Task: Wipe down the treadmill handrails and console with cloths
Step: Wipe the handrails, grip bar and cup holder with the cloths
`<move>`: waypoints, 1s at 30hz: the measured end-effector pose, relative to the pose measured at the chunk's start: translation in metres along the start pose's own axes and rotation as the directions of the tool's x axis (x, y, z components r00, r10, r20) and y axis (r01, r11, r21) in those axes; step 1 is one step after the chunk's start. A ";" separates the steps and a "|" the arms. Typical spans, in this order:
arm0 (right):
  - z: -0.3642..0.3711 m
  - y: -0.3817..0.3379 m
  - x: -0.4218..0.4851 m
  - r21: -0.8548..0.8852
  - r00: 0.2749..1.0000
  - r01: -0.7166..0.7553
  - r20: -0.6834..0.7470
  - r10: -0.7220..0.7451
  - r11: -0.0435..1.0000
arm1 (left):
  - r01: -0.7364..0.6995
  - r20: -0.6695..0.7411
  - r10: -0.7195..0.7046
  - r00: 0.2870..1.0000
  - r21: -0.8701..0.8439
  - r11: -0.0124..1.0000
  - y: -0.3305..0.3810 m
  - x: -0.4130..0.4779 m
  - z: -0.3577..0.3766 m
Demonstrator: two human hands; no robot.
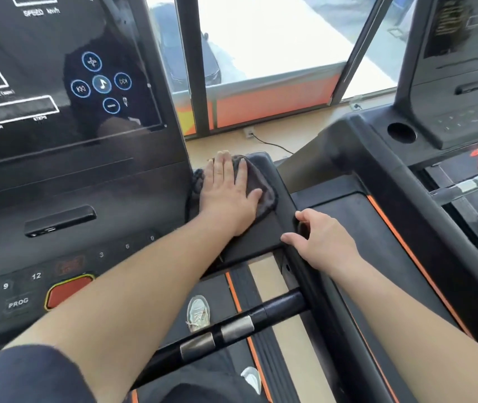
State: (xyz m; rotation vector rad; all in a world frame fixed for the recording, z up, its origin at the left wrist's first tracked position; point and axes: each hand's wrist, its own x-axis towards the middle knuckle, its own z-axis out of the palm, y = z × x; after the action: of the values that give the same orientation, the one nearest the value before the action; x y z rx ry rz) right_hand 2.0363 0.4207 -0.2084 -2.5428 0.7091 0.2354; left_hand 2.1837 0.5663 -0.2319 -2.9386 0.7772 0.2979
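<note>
Head view, looking down over two bare forearms.

Centre of frame: left hand (229, 190), fingers straight and slightly spread, pressed flat on a dark grey cloth (264, 184). Cloth bunched under the palm, lying on the flat black ledge at the right edge of the treadmill console (72, 184).

Just right and lower: right hand (319, 242), fingers and thumb curled round the top of the black handrail (316, 283). Something dark inside the grip, too hidden to identify.

Upper left: glossy console screen (57, 68) with a ring of round blue music icons. Lower left: number keys and a red button (69, 289) with a yellow border.

Bottom centre: black crossbar (232, 330) with silver sensor plates, and a pale shoe (198, 312) on the belt beneath.

Right edge: a second treadmill (450, 112) with a round cup holder. Top centre: bright window (261, 39).
</note>
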 end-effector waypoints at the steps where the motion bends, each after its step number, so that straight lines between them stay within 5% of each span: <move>1: 0.000 0.001 0.000 0.000 1.000 0.003 -0.006 -0.003 1.000 | -0.009 -0.010 0.008 1.000 -0.016 1.000 0.010 -0.010 0.006; 6: 0.005 0.005 0.000 0.022 1.000 0.019 -0.023 -0.018 1.000 | -0.343 0.002 0.344 0.939 -0.081 0.936 0.018 -0.041 0.018; 11: 0.003 0.029 -0.016 0.429 0.998 -0.063 0.015 0.063 0.901 | -0.167 -0.016 0.166 0.986 -0.089 0.982 0.017 0.012 -0.001; 13: 0.002 0.045 -0.033 0.499 0.992 -0.098 -0.015 0.121 0.861 | -0.207 -0.026 0.206 0.978 -0.104 0.973 0.039 -0.006 0.005; 16: 0.000 0.077 -0.063 0.499 0.978 -0.147 -0.057 0.202 0.854 | -0.588 -0.053 0.587 0.807 0.013 0.809 0.047 -0.037 0.018; 18: 0.001 0.097 -0.080 0.555 0.964 -0.192 -0.047 0.260 0.809 | -0.720 -0.043 0.720 0.692 0.019 0.694 0.040 -0.020 0.012; 19: 0.003 0.106 -0.088 0.586 0.958 -0.214 -0.030 0.285 0.782 | -0.721 -0.045 0.721 0.691 0.016 0.692 0.042 -0.007 0.008; 23: 0.008 0.127 -0.115 0.641 0.939 -0.254 -0.014 0.342 0.724 | -0.425 -0.100 0.424 0.900 0.009 0.905 0.088 -0.020 0.011; 25: 0.012 0.133 -0.125 0.652 0.931 -0.269 -0.012 0.364 0.709 | -0.597 -0.131 0.596 0.792 0.035 0.801 0.114 -0.073 0.026; 28: 0.015 0.140 -0.135 0.666 0.929 -0.270 -0.009 0.370 0.695 | -0.883 -0.112 0.876 0.470 -0.041 0.468 0.116 -0.116 0.034; 29: 0.015 0.141 -0.139 0.670 0.929 -0.268 -0.011 0.370 0.692 | -0.905 -0.116 0.898 0.424 -0.023 0.424 0.113 -0.106 0.033; 30: 0.015 0.141 -0.143 0.678 0.930 -0.262 -0.012 0.367 0.687 | -0.892 -0.100 0.888 0.449 0.005 0.452 0.112 -0.093 0.031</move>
State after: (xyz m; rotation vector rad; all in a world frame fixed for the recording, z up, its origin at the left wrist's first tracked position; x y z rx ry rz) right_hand 1.8405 0.3854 -0.2380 -1.7431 1.0700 -0.0968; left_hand 2.0433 0.5179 -0.2464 -2.2378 2.3292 0.2265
